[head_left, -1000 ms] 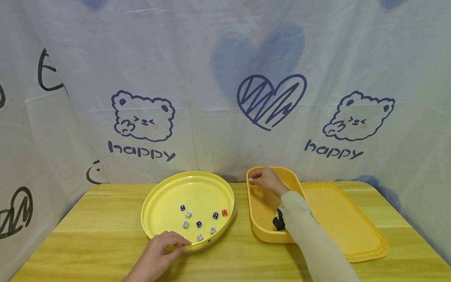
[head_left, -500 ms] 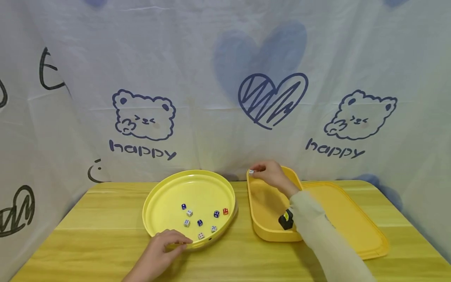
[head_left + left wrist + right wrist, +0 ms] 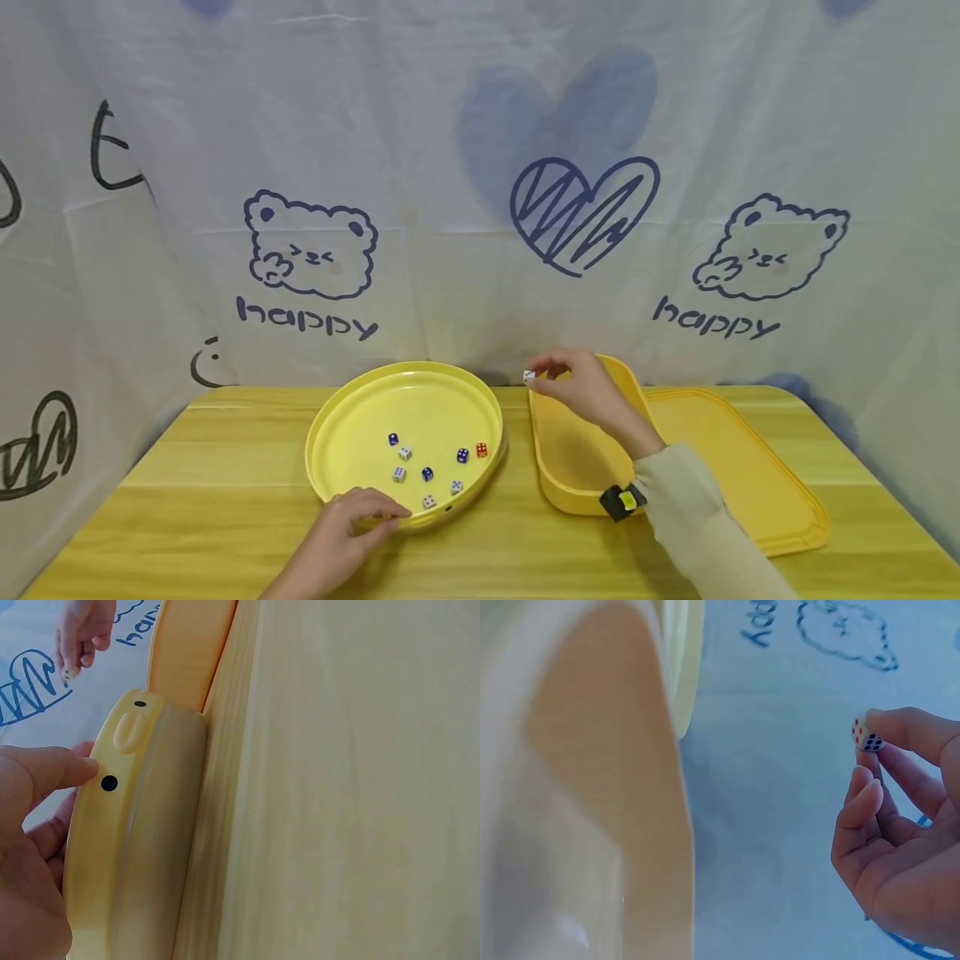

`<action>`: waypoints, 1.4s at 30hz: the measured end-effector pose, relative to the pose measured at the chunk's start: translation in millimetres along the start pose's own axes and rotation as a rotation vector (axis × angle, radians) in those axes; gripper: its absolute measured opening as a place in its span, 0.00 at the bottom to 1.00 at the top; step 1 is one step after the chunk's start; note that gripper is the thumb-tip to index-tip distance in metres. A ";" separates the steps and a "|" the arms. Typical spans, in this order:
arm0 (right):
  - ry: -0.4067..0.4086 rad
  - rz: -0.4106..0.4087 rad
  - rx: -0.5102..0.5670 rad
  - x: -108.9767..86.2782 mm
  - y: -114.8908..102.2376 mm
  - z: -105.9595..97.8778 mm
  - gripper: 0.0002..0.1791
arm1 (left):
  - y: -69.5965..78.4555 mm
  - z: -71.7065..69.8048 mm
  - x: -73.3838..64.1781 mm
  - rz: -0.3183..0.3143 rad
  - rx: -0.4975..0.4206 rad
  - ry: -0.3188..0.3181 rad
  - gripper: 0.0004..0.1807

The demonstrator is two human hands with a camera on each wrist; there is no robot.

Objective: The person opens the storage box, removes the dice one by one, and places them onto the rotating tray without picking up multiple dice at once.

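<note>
Between thumb and fingertips, my right hand [image 3: 588, 387] pinches a white die [image 3: 529, 377] above the back left rim of the yellow box [image 3: 550, 487]. Red and dark pips show on this die [image 3: 866, 735] in the right wrist view. At the front rim of the round yellow tray [image 3: 341, 412], my left hand [image 3: 341, 529] grips the edge, thumb on the outer wall and fingers over the top. Inside that tray lie several small dice: white ones [image 3: 399, 474], blue ones [image 3: 427, 474] and one red die [image 3: 482, 450].
A flat yellow lid [image 3: 738, 467] lies right of the box, partly behind the right sleeve [image 3: 697, 508]. A black strap [image 3: 619, 502] is at the right wrist. The wooden table [image 3: 202, 483] ends at a printed white cloth [image 3: 442, 275].
My right hand, with the white die, has risen a little from inside the box to over its back left rim, and its forearm has shifted right. The left hand stays on the tray.
</note>
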State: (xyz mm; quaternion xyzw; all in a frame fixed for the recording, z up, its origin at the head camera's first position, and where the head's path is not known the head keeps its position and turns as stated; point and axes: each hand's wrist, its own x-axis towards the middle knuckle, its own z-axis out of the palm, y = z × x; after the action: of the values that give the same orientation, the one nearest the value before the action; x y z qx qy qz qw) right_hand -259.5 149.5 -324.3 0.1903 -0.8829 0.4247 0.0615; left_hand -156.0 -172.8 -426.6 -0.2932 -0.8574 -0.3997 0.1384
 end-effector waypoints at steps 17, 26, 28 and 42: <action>0.029 -0.002 0.021 -44.5 8.0 11.8 0.07 | 0.6 6.0 -0.4 0.002 -0.010 -0.004 0.09; 0.017 -0.024 -0.001 -46.8 19.8 19.8 0.06 | 0.3 6.8 -0.8 0.008 -0.001 0.012 0.10; 0.009 -0.032 -0.002 -46.9 23.5 22.9 0.07 | 0.5 6.5 -0.5 0.002 0.002 0.011 0.09; -0.027 -0.073 -0.002 -39.7 12.4 57.1 0.06 | -1.2 0.0 -0.6 0.002 0.003 0.004 0.09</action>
State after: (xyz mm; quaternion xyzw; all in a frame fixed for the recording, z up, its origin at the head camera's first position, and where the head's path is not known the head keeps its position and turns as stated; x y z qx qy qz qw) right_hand -224.8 123.6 -380.1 0.2278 -0.8767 0.4186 0.0653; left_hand -156.2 -173.7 -427.6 -0.2931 -0.8575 -0.3988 0.1408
